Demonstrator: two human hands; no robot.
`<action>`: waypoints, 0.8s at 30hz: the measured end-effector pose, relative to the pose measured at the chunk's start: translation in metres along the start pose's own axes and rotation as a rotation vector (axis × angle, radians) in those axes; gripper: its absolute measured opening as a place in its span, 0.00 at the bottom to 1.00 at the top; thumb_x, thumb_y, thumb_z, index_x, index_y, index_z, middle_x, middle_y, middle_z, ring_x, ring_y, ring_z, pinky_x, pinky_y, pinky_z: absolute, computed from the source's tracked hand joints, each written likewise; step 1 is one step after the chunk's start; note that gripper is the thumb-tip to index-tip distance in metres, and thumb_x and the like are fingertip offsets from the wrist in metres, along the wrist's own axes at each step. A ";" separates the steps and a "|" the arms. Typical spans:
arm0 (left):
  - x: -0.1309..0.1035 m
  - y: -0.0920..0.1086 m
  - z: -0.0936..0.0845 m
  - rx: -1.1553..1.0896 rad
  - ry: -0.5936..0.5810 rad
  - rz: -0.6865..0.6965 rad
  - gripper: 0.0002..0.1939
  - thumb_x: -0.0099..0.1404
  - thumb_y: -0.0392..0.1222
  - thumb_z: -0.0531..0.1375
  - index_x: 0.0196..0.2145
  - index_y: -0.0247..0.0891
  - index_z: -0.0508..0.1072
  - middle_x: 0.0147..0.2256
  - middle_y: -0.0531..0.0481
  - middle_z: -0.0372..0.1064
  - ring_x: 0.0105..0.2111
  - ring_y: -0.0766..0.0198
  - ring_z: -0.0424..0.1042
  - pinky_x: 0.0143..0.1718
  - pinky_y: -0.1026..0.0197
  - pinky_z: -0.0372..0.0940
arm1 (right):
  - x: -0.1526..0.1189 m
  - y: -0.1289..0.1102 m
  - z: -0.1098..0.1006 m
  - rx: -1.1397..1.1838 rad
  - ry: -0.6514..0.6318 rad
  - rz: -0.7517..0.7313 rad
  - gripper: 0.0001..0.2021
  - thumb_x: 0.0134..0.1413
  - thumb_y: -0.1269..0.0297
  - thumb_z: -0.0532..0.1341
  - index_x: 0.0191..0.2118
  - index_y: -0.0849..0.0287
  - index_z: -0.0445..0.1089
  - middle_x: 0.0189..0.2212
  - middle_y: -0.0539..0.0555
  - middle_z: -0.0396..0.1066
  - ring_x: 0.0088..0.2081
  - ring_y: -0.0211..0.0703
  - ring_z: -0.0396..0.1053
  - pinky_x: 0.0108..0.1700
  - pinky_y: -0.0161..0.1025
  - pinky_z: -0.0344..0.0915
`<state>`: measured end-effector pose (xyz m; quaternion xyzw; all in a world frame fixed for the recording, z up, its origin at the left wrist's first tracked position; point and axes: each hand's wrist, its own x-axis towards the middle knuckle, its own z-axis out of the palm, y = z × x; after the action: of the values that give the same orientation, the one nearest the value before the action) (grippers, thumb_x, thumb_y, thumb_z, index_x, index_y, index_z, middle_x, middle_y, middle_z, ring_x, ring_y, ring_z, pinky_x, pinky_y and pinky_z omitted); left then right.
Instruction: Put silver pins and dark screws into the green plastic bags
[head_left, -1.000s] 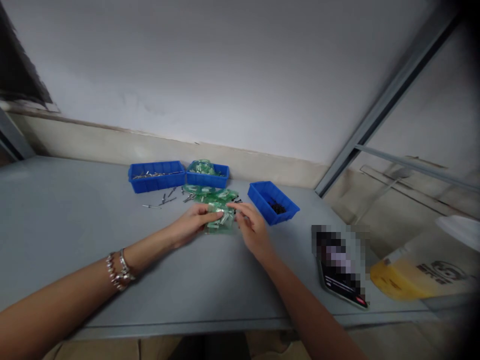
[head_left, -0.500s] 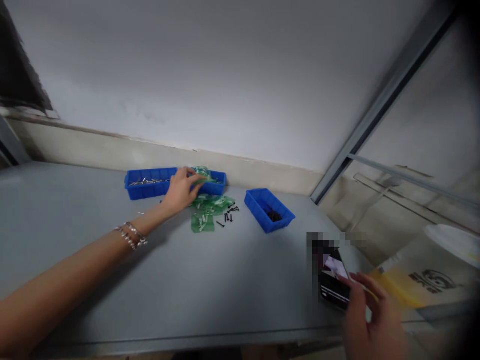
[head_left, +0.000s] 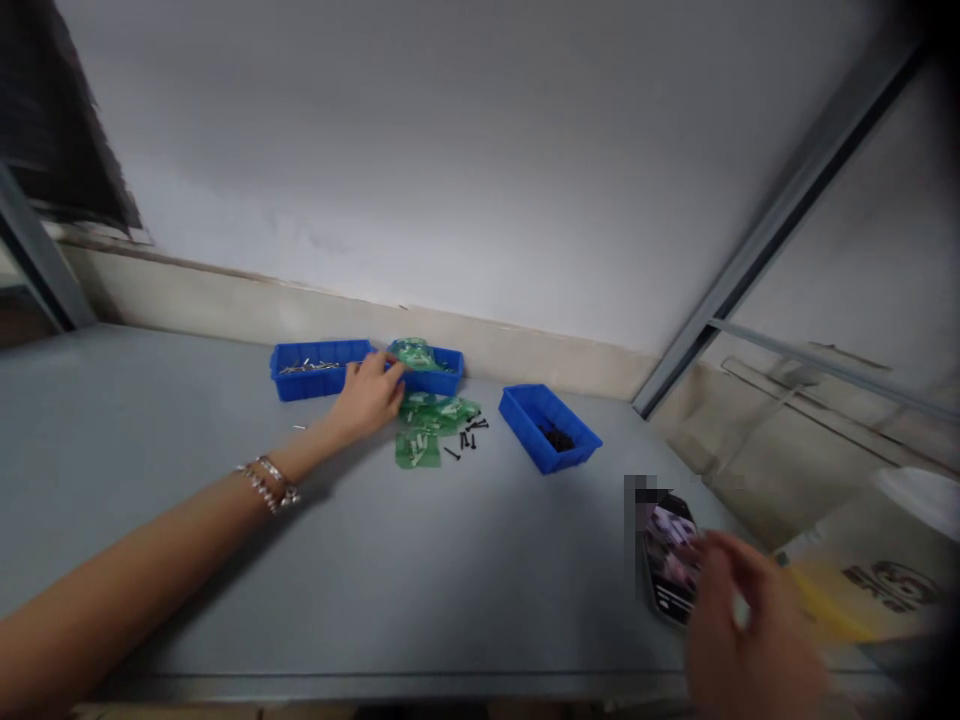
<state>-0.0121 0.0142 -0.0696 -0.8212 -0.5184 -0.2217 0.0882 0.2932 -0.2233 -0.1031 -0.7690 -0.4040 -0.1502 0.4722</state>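
Observation:
My left hand [head_left: 371, 390] reaches over the front edge between two blue bins, fingers bent and pointing down; its fingertips are partly hidden and I cannot make out anything in them. The left bin [head_left: 309, 386] holds silvery metal pieces. In the bin beside it [head_left: 444, 382] lie green packets [head_left: 414, 353]. More green packets [head_left: 418, 450] lie on the table just in front, next to loose black screws [head_left: 472, 436]. My right hand [head_left: 750, 630], blurred, is curled at the right edge of a phone [head_left: 667, 560] with a lit screen.
A third blue bin [head_left: 551, 430] with black screws stands to the right on the grey table [head_left: 420, 570]. A pale container [head_left: 862, 560] with a white lid is at the far right. Metal posts [head_left: 780, 200] rise at both sides, and a wall is behind.
My left hand has drawn back slightly from the green packets in the bin, and its fingers are more curled. The phone's picture differs. The whole view has shifted a little.

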 end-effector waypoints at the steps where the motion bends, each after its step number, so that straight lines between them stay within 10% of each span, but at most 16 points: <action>1: -0.008 0.006 -0.001 -0.032 -0.090 0.026 0.19 0.69 0.43 0.44 0.48 0.34 0.69 0.48 0.35 0.63 0.45 0.46 0.66 0.45 0.46 0.60 | 0.001 -0.022 0.010 0.072 0.017 -0.103 0.17 0.59 0.51 0.51 0.40 0.57 0.67 0.36 0.60 0.71 0.38 0.53 0.69 0.39 0.48 0.61; 5: -0.033 0.026 0.000 -0.117 -0.364 -0.037 0.29 0.64 0.63 0.47 0.45 0.32 0.67 0.42 0.32 0.66 0.40 0.43 0.69 0.39 0.48 0.62 | 0.004 -0.102 0.063 0.271 -0.329 -0.662 0.12 0.63 0.64 0.48 0.38 0.55 0.70 0.35 0.56 0.73 0.37 0.46 0.69 0.40 0.43 0.61; 9: -0.040 0.027 0.009 -0.266 -0.382 -0.006 0.28 0.59 0.59 0.56 0.47 0.32 0.64 0.41 0.33 0.67 0.41 0.45 0.68 0.41 0.50 0.61 | 0.004 -0.138 0.115 0.193 -0.553 -0.919 0.13 0.62 0.70 0.48 0.39 0.57 0.71 0.34 0.57 0.73 0.39 0.47 0.69 0.40 0.44 0.58; 24: -0.030 0.011 0.024 -0.566 -0.331 -0.214 0.31 0.44 0.45 0.66 0.47 0.36 0.65 0.24 0.54 0.64 0.28 0.57 0.67 0.29 0.61 0.56 | -0.003 -0.124 0.147 0.419 -0.609 -0.675 0.11 0.60 0.70 0.50 0.41 0.58 0.68 0.37 0.56 0.71 0.39 0.44 0.67 0.43 0.41 0.59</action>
<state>-0.0067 -0.0067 -0.1034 -0.7790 -0.5266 -0.2285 -0.2522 0.1743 -0.0715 -0.1050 -0.4929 -0.7713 0.0207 0.4021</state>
